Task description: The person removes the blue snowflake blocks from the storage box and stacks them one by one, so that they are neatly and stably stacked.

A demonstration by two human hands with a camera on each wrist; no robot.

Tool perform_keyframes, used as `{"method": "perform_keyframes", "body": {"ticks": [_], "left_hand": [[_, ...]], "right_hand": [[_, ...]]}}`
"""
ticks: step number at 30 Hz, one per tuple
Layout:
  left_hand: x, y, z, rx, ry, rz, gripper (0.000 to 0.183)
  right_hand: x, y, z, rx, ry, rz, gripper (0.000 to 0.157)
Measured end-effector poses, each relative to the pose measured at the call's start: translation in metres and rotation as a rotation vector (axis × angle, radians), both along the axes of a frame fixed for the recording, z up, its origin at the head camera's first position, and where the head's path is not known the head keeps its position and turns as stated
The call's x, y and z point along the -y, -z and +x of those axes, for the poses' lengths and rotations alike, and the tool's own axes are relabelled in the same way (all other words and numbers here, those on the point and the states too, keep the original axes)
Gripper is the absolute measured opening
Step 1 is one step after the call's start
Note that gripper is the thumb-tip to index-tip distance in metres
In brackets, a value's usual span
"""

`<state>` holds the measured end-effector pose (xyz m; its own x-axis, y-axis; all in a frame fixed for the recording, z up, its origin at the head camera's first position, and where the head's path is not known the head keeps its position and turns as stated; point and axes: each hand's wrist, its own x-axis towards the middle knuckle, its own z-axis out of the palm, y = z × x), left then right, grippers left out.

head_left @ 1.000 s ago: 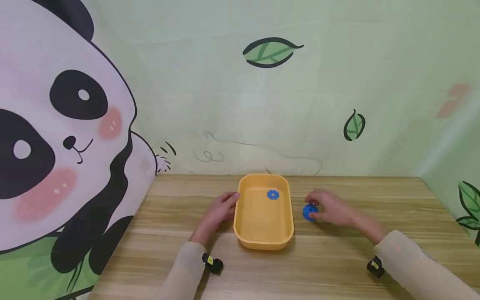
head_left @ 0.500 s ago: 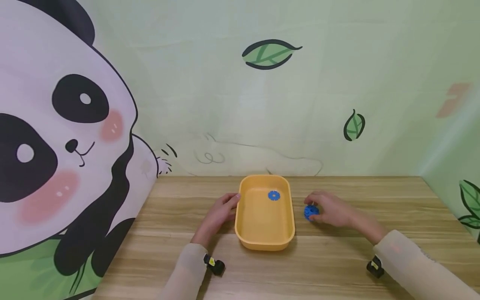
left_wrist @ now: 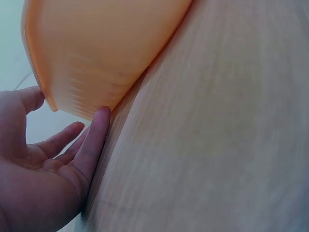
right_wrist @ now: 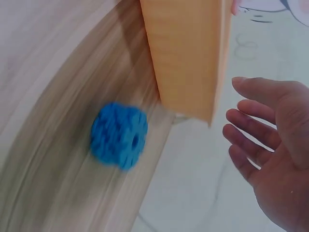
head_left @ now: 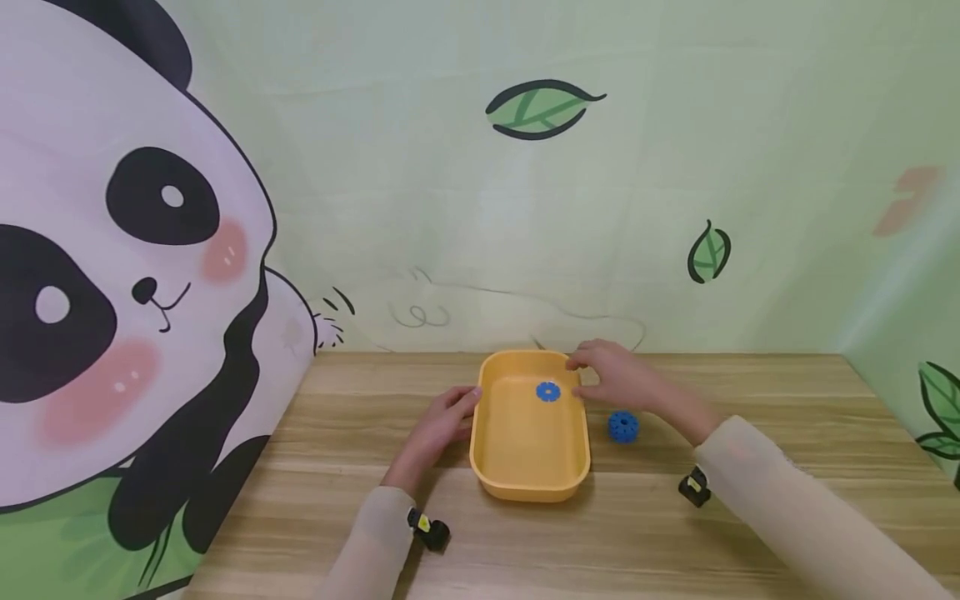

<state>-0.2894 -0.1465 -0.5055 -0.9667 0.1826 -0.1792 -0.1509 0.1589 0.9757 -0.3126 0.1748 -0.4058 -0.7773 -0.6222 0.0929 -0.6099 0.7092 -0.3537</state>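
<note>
A yellow plastic tray (head_left: 529,450) stands on the wooden table, with one flat blue notched disc (head_left: 548,392) lying inside near its far right corner. My left hand (head_left: 442,427) is at the tray's left side. In the left wrist view its thumb touches the rim and its relaxed fingers lie by the outer wall. Over the tray's right rim hovers my right hand (head_left: 624,377), fingers spread and holding nothing. Just right of the tray, a stack of blue notched discs (head_left: 623,427) sits on the table; the right wrist view also shows this disc stack (right_wrist: 119,136) apart from the hand.
The wooden table (head_left: 337,400) runs back to a pale green printed wall (head_left: 420,167) with leaves. A large printed panda (head_left: 150,283) covers the left side. Small black cameras are strapped at both sleeves.
My right hand has let go of the blue disc stack and moved up and left to the tray's right rim. The stack stays on the table; the left hand keeps its place.
</note>
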Motion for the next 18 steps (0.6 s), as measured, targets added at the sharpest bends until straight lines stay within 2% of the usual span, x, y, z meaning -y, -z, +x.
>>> {"method": "perform_keyframes", "body": {"ticks": [6, 10, 18], "left_hand": [[0.002, 0.002, 0.000, -0.003, -0.003, -0.002, 0.061], [0.002, 0.001, 0.000, -0.009, -0.003, 0.000, 0.062], [0.003, 0.001, -0.001, -0.011, 0.012, -0.005, 0.067]], "right_hand": [[0.032, 0.011, -0.020, 0.017, -0.068, 0.040, 0.034], [0.046, 0.017, -0.031, 0.064, -0.079, 0.066, 0.037], [0.060, 0.025, -0.043, 0.099, -0.106, 0.191, 0.017]]}}
